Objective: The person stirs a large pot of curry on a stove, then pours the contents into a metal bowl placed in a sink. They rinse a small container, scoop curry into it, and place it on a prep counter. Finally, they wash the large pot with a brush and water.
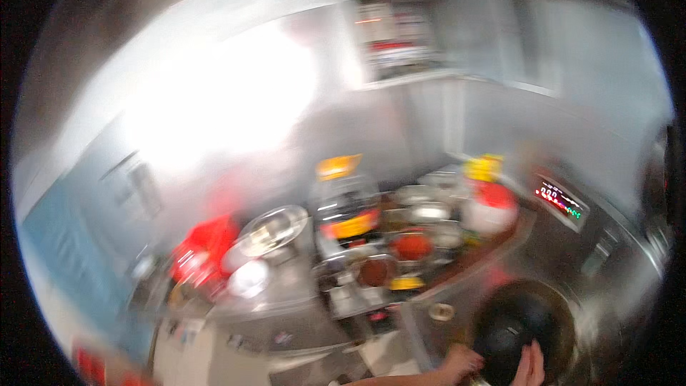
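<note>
Strong motion blur covers the whole view. At the lower right a dark round wok (514, 311) sits in the stainless steel cooking counter. My left hand (462, 363) is curled at the wok's left rim; blur hides whether its fingers hold a handle or the edge. Over the near part of the wok is my right hand (530, 364), its fingers straight and nothing visible in them. Inside, the wok looks dark, with a small pale glint. The wok's near edge lies partly behind my hands and beyond the picture's bottom.
Seasoning containers (412, 246) crowd a tray left of the wok, beside a large bottle (348, 209) with a yellow label. A lit control panel (560, 201) is at the back right. Farther left are a metal plate (273, 230), a white bowl (249, 277) and a red bag (206, 246).
</note>
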Available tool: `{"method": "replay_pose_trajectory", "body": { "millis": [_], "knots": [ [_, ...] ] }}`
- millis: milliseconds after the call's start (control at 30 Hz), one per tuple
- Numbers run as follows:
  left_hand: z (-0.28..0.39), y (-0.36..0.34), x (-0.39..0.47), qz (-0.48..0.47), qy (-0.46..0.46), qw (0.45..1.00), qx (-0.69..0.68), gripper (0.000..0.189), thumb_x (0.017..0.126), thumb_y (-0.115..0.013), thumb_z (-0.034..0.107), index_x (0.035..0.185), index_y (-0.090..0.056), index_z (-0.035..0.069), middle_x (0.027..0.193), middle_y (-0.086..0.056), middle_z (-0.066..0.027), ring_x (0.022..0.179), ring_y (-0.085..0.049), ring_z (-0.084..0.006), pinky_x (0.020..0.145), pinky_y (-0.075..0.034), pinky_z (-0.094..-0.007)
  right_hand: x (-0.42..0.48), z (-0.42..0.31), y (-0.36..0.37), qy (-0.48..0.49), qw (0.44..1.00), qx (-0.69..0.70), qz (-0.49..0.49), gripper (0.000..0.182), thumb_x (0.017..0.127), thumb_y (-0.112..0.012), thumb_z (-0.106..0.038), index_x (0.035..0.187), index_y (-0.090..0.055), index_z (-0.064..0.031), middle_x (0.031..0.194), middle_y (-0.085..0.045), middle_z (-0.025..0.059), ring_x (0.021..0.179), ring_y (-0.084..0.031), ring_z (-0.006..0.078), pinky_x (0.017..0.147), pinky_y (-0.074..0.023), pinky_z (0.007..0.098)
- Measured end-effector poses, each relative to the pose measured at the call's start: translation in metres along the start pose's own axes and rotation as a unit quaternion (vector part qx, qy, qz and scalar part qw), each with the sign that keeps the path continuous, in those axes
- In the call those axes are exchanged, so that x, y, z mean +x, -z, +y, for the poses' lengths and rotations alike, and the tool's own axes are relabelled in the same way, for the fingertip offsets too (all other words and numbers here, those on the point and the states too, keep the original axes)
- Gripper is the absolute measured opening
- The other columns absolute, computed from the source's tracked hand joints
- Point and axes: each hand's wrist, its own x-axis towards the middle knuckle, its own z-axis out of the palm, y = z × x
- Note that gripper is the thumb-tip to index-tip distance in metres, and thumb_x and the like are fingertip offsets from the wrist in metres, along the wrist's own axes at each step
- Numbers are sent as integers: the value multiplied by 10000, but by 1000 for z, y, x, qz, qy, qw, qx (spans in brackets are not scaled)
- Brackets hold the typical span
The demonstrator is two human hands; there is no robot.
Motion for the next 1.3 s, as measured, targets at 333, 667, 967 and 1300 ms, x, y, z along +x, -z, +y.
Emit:
{"method": "replay_pose_trajectory", "body": {
  "millis": [333, 667, 967, 1300],
  "knots": [
    [-30, 93, -209, 107, -25, 933, 344, 325, 851, -506, 145, 1134, -487, -14, 1064, -599, -212, 993, -572, -369, 826, -464, -456, -171, 57, -77, 49, 744, 49, -665, 334, 917, -549, -328, 1053, -639, -35, 976, -657, 105, 802, -609, 238, 716, -489, 353],
    [-210, 218, -640, 741, 101, 658, 88, 339, 804, -493, 274, 1062, -594, 78, 1034, -632, -190, 973, -595, -375, 824, -472, -447, -437, -114, -251, 227, 376, -126, -890, 272, 889, -566, -267, 973, -641, -19, 934, -661, 110, 838, -619, 201, 732, -489, 335],
    [-382, 74, -894, 790, -394, 4, -470, 172, 872, -511, 117, 976, -504, -19, 813, -621, -159, 637, -611, -220, 572, -509, -317, -713, -223, -315, 383, 243, -96, -886, 235, 827, -631, -153, 983, -630, 23, 909, -671, 133, 853, -638, 164, 764, -487, 285],
    [-428, 39, -1028, 681, -450, -216, -536, 257, 907, -534, 220, 1028, -482, -2, 945, -556, -147, 783, -640, -286, 627, -566, -376, -1031, -205, -230, 275, 47, -3, -960, 207, 835, -626, -205, 914, -624, -14, 786, -646, 49, 715, -612, 103, 647, -489, 249]
  ]
}}
